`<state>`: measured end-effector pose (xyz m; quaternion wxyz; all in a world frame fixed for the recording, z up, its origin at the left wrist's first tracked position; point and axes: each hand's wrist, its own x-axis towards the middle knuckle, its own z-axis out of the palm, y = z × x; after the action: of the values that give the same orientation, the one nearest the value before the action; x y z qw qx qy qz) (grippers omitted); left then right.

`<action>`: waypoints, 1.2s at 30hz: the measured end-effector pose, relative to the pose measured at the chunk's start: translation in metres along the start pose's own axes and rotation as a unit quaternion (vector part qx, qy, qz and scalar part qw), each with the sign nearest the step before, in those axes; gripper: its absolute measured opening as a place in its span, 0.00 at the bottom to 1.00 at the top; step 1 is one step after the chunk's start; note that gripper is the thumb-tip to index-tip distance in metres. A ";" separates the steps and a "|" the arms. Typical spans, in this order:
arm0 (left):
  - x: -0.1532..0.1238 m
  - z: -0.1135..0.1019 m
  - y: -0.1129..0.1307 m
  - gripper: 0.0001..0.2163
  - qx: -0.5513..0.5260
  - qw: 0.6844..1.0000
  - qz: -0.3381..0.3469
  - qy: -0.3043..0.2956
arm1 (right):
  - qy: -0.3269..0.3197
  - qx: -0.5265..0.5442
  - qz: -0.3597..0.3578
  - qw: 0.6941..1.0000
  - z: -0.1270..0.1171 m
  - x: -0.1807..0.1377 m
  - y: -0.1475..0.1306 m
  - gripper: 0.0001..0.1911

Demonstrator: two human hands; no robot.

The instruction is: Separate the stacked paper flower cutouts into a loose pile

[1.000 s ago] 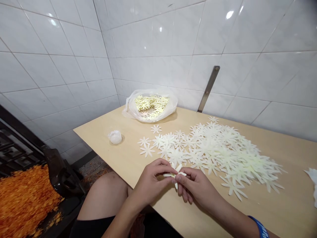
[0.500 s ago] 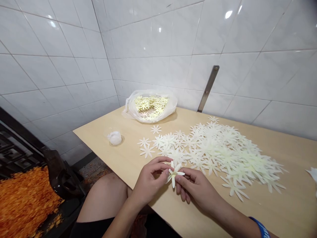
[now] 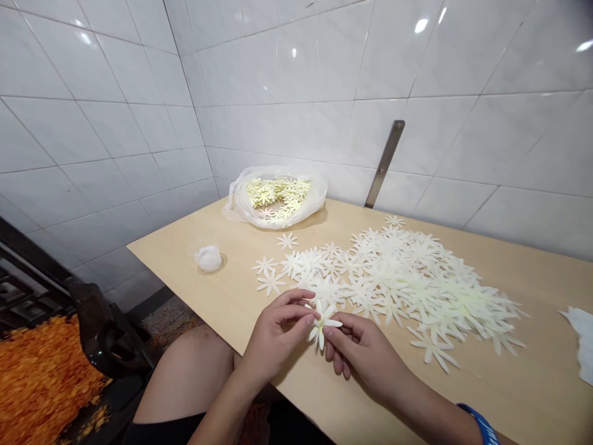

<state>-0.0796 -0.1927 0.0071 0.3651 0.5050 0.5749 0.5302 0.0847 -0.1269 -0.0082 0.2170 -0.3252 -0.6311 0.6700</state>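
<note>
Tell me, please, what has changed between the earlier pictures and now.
The white flower, held by the left hand and right hand throughout, has tipped up so more of its face shows. Nothing was let go. The flower pile, plastic bag and small white lump stayed put; the view shifted slightly.

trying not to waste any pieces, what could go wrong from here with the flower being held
A slender petal might crease or tear, since the left hand and right hand both have fingers on the flower. If dropped, it could land among the pile of pale flower shapes just beyond and be hard to pick out.
</note>
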 end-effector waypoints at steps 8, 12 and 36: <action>0.004 0.002 -0.004 0.04 -0.033 0.998 -0.038 0.027 | -0.026 0.047 0.010 0.999 -0.002 0.003 0.000 0.18; 0.004 0.002 -0.002 0.06 -0.056 0.997 -0.050 -0.016 | -0.034 0.047 0.000 0.998 -0.003 0.003 0.001 0.18; 0.009 -0.003 -0.013 0.15 -0.170 0.967 -0.096 0.165 | 0.113 0.127 -0.063 0.984 -0.015 0.001 0.003 0.15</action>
<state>-0.0873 -0.1834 -0.0041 0.3945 0.2835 0.5742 0.6590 0.0948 -0.1158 -0.0112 0.3677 -0.3282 -0.5315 0.6889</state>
